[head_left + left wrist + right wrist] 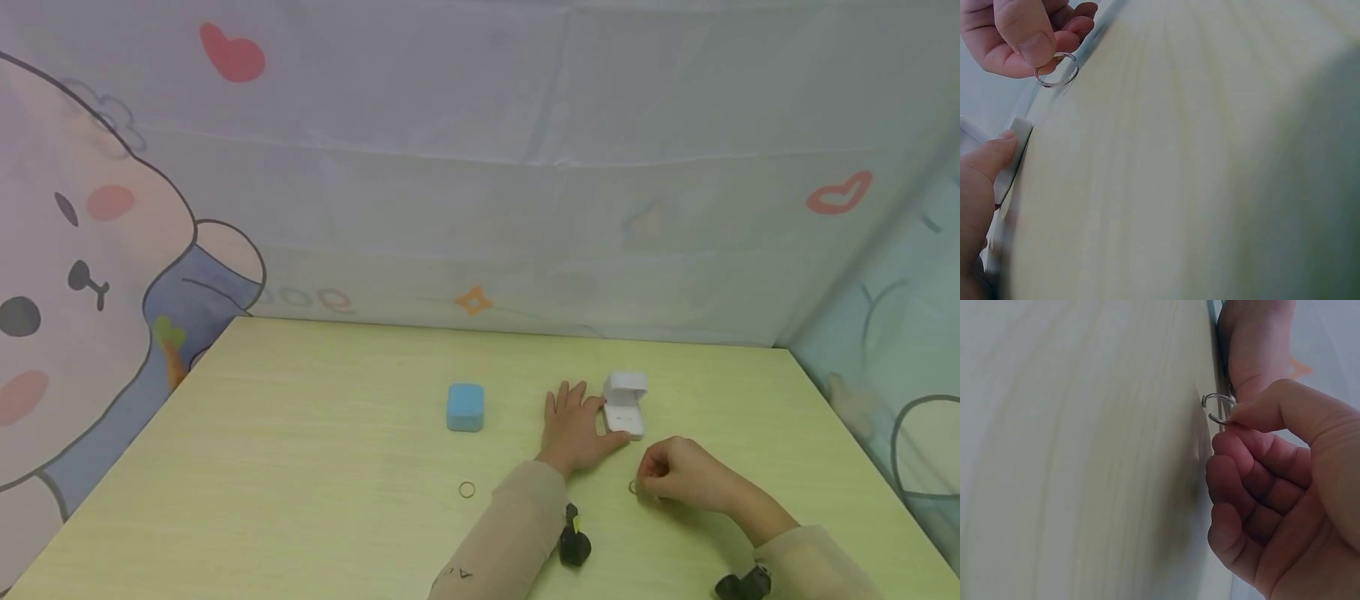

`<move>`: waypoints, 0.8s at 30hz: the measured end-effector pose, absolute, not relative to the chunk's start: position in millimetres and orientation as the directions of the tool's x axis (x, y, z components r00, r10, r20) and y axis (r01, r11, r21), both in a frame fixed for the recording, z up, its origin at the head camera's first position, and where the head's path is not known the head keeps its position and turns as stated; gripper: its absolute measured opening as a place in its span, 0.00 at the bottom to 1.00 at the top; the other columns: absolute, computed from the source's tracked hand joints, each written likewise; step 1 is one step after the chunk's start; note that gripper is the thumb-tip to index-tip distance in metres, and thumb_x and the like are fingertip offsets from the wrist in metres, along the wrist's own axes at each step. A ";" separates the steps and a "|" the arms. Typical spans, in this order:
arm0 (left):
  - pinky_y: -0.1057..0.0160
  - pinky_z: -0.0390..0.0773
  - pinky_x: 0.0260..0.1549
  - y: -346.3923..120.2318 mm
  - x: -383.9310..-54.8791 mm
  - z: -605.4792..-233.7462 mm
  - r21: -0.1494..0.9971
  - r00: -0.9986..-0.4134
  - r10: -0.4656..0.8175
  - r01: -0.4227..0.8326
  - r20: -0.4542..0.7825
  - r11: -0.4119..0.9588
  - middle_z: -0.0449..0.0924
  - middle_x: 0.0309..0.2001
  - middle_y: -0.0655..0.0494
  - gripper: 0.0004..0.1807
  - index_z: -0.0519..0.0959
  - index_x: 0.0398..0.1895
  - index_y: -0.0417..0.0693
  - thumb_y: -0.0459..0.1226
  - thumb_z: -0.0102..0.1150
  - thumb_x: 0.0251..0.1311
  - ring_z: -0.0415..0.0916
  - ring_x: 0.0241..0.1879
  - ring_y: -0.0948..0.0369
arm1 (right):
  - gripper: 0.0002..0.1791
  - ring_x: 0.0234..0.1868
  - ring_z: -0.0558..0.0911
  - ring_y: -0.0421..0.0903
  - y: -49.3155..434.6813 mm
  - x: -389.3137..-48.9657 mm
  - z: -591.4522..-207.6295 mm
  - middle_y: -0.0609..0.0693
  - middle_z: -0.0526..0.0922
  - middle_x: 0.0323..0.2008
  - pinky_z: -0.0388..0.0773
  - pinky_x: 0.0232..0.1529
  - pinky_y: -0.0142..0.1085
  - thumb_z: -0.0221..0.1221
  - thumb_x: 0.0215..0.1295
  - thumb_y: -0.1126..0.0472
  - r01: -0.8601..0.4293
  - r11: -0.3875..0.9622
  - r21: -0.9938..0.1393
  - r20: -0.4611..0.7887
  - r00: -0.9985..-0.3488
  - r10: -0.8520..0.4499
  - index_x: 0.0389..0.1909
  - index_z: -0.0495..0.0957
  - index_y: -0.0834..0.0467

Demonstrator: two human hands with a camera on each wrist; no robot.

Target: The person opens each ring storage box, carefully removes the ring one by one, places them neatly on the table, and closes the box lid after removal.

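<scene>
A small white ring box (pixel 624 414) stands with its lid up on the table. My left hand (pixel 576 431) holds it from the left, thumb on its front edge and index finger against its side. In the left wrist view the thumb (pixel 991 156) rests on the box edge (pixel 1017 140). In front of the box, my right hand (pixel 688 473) pinches a thin silver ring (pixel 1216 395) between thumb and index finger. That ring has a gap in its band and is held just off the tabletop. The other right fingers are curled loosely.
A closed light-blue box (pixel 465 407) stands left of my left hand. Another thin ring (pixel 467 490) lies flat nearer the front of the pale wooden table (pixel 300 450). A printed cloth (pixel 450 200) hangs behind the table's back edge.
</scene>
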State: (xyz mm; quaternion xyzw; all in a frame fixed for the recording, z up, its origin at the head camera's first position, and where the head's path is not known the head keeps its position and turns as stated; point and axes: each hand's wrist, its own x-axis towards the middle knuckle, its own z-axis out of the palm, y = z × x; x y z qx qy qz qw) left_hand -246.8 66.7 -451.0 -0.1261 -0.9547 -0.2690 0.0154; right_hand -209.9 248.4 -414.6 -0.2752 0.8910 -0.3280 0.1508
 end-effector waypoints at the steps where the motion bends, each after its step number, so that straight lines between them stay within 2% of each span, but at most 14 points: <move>1: 0.46 0.45 0.71 66.9 -246.9 -451.1 0.510 -0.968 0.233 0.250 0.098 0.823 0.58 0.71 0.52 0.35 0.72 0.61 0.55 0.63 0.54 0.55 0.46 0.74 0.49 | 0.04 0.19 0.71 0.31 248.4 -209.7 -414.5 0.42 0.77 0.18 0.71 0.20 0.27 0.61 0.56 0.63 -0.392 0.636 -0.665 -0.090 -0.803 -0.589 0.24 0.79 0.58; 24: 0.44 0.45 0.71 66.6 -244.5 -450.2 0.548 -0.963 0.240 0.266 0.120 0.793 0.59 0.71 0.48 0.34 0.72 0.60 0.51 0.60 0.57 0.55 0.47 0.73 0.47 | 0.07 0.18 0.68 0.31 250.6 -206.6 -414.9 0.39 0.73 0.16 0.67 0.19 0.26 0.62 0.55 0.63 -0.388 0.678 -0.625 -0.133 -0.802 -0.582 0.20 0.78 0.55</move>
